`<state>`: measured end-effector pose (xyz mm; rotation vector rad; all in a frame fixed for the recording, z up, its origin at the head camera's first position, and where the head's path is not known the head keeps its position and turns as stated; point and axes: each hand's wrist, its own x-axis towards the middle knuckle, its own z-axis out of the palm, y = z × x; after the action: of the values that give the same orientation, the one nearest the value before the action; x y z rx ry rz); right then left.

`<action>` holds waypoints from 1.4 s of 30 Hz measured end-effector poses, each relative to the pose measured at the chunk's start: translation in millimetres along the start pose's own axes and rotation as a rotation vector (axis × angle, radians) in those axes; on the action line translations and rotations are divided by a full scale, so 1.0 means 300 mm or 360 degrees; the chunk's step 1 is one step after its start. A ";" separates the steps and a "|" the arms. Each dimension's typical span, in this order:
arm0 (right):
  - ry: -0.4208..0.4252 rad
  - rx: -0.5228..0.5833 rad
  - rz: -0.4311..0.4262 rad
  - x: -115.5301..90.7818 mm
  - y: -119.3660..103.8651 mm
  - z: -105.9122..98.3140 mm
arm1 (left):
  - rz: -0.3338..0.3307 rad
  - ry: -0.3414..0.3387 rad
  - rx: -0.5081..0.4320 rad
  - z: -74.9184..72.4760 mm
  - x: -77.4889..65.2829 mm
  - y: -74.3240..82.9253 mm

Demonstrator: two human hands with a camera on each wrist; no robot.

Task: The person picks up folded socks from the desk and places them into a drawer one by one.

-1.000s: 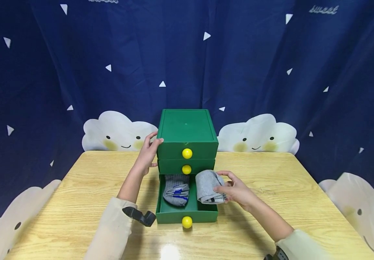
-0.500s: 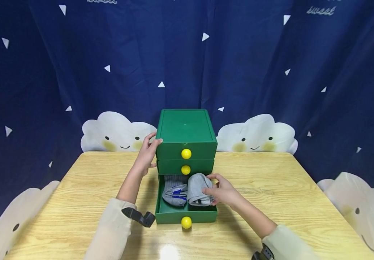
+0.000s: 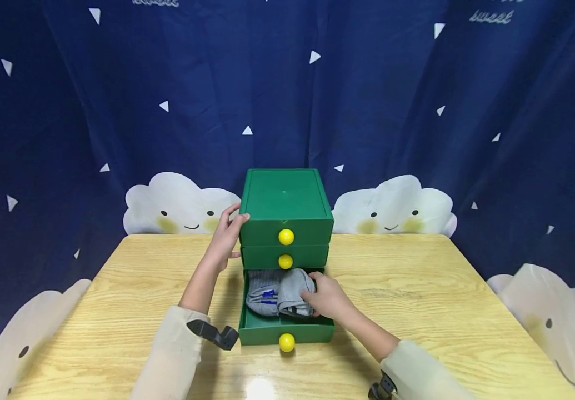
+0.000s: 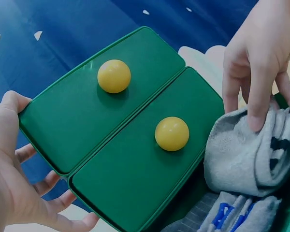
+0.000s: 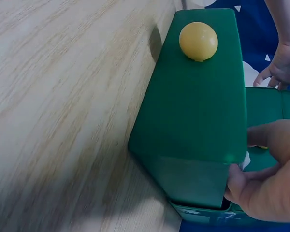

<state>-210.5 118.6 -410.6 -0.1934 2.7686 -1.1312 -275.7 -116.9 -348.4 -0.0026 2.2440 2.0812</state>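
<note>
My right hand (image 3: 328, 296) holds a folded light-grey sock (image 4: 237, 152) with black stripes, low in the pulled-out bottom drawer (image 3: 262, 335). Left of it, and touching it, lies a folded darker grey sock (image 3: 262, 303) with blue marks. The green drawer cabinet (image 3: 287, 194) has its two upper drawers pushed in. Against the cabinet's left side rests my left hand (image 3: 223, 239), its thumb at the front edge and its fingers spread along the side. In the right wrist view, the drawer wall and the hand hide most of the sock.
Yellow round knobs (image 3: 286, 342) stick out from the drawer fronts. The cabinet stands on a wooden table (image 3: 407, 289), with a dark blue curtain (image 3: 207, 100) behind it. Each wrist wears a dark strap with a camera (image 3: 212, 333).
My right hand has moved left and down with the light-grey sock, from over the drawer's right side to against the darker sock. My left hand has stayed on the cabinet.
</note>
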 end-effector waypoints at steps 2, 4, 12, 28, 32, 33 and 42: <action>0.0030 -0.0065 0.0004 0.009 -0.003 0.006 | 0.0009 0.0002 -0.0004 0.000 0.002 0.002; 0.0052 -0.0165 0.0015 0.019 -0.003 0.014 | 0.0014 0.0003 -0.0011 -0.001 0.003 0.003; 0.0194 -0.0611 -0.0198 0.021 0.006 0.043 | 0.0010 0.0001 -0.0001 0.001 -0.001 0.001; 0.0306 -0.0402 -0.0243 -0.043 -0.013 -0.038 | 0.0011 0.0010 0.0001 0.001 -0.005 -0.002; 0.0236 -0.0179 -0.0235 -0.073 -0.012 -0.051 | 0.0009 0.0008 0.0002 0.001 -0.005 -0.003; 0.0216 -0.0133 -0.0230 -0.081 -0.013 -0.053 | 0.0008 0.0011 0.0001 0.001 -0.004 -0.003; -0.0093 0.0245 -0.0205 -0.162 -0.026 -0.055 | 0.0008 0.0020 -0.0006 0.001 -0.001 -0.002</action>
<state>-165.2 132.7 -389.3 -0.3850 2.6368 -1.3400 -275.4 -116.5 -348.9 -0.0103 2.2496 2.0943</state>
